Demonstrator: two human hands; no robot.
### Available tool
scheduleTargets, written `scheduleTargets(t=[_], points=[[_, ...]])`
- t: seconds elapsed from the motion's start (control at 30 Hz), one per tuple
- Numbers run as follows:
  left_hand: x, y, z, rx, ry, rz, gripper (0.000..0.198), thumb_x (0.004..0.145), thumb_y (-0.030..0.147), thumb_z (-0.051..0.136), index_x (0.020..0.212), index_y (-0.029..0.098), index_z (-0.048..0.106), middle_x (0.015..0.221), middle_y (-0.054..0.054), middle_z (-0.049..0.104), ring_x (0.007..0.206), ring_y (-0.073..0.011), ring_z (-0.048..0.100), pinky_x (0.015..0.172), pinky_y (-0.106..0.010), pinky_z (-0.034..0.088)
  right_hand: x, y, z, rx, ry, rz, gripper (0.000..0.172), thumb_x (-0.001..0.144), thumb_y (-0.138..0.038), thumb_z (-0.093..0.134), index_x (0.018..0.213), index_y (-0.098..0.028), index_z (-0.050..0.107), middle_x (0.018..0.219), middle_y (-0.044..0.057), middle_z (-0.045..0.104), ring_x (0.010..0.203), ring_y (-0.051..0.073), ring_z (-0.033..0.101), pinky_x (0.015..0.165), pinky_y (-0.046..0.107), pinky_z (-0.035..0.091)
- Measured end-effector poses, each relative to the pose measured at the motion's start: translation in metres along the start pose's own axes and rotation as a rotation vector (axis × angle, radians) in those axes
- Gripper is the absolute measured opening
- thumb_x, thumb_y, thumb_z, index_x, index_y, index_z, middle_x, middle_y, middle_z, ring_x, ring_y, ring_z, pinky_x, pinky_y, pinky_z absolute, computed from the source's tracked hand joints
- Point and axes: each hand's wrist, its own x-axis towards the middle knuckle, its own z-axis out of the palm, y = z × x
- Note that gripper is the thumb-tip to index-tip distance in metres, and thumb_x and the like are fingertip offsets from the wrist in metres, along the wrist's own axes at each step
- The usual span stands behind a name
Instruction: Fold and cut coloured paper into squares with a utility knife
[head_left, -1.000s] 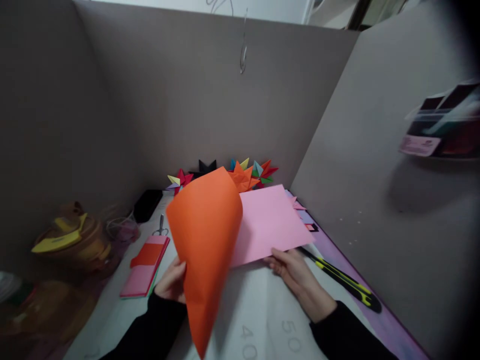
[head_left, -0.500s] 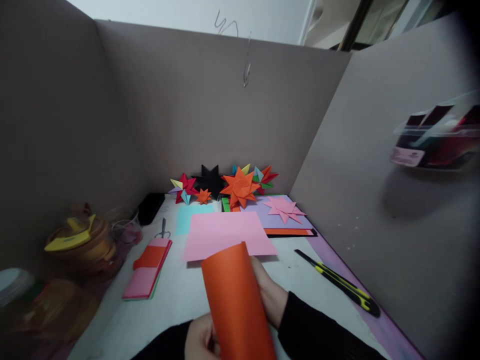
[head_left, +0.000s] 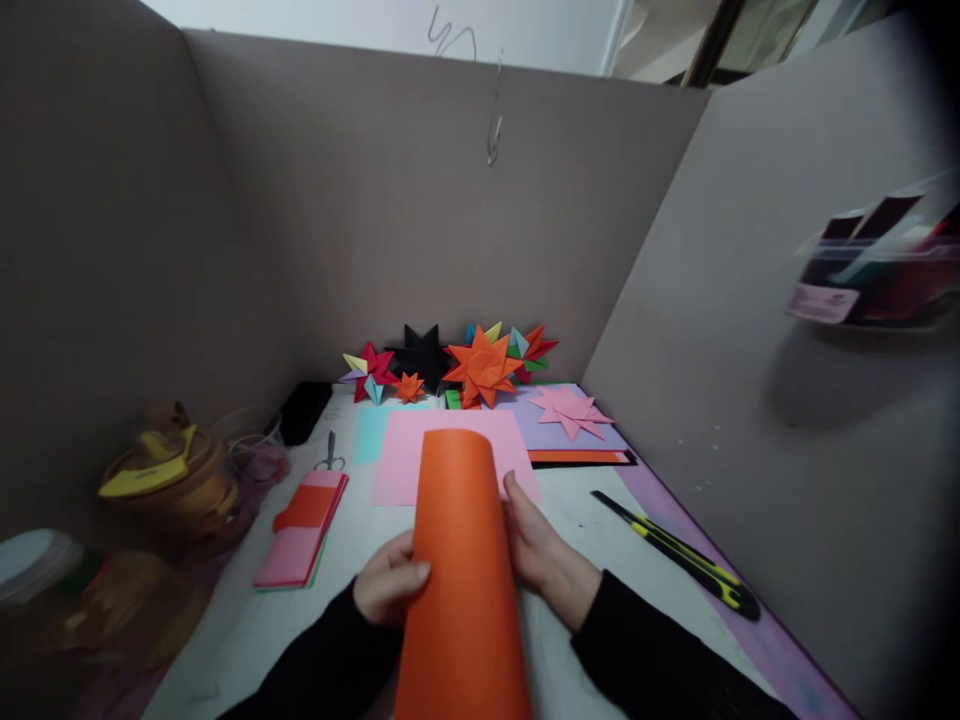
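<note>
Orange paper (head_left: 461, 560), one sheet curled into a loose arch, is held over the white desk (head_left: 585, 525) just in front of a pink sheet (head_left: 401, 455). Its left edge is pinched by the left hand (head_left: 386, 585), thumb on top, and its right edge by the right hand (head_left: 540, 555), fingers partly curled. Edges are best aligned before the curve is flattened.

Partitioned craft desk, grey divider panels (head_left: 420, 200), folded paper stars (head_left: 480, 366), coloured paper sheets (head_left: 450, 450), scissors (head_left: 330, 455), utility knife (head_left: 675, 555)
</note>
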Motion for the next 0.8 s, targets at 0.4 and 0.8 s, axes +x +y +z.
scheduleTargets(t=[0.4, 0.8], points=[[0.025, 0.003, -0.062, 0.426, 0.502, 0.056, 0.039, 0.049, 0.032, 0.081, 0.072, 0.018, 0.053, 0.052, 0.001, 0.067, 0.044, -0.0154, 0.062, 0.045, -0.022, 0.046, -0.002, -0.009, -0.040, 0.105, -0.126, -0.073, 0.045, 0.089, -0.050, 0.043, 0.120, -0.019, 0.054, 0.119, 0.008, 0.062, 0.108, 0.022, 0.058, 0.094, 0.038, 0.044], [0.017, 0.040, -0.065, 0.238, 0.494, 0.040, 0.046, 0.048, 0.025, 0.077, 0.091, 0.013, 0.064, 0.076, -0.009, 0.073, 0.072, -0.0284, 0.069, 0.062, -0.033, 0.054, 0.008, 0.008, -0.008, -0.065, -0.159, -0.102, 0.053, 0.085, -0.060, 0.039, 0.106, -0.017, 0.061, 0.101, 0.010, 0.068, 0.091, 0.022, 0.065, 0.081, 0.038, 0.050]])
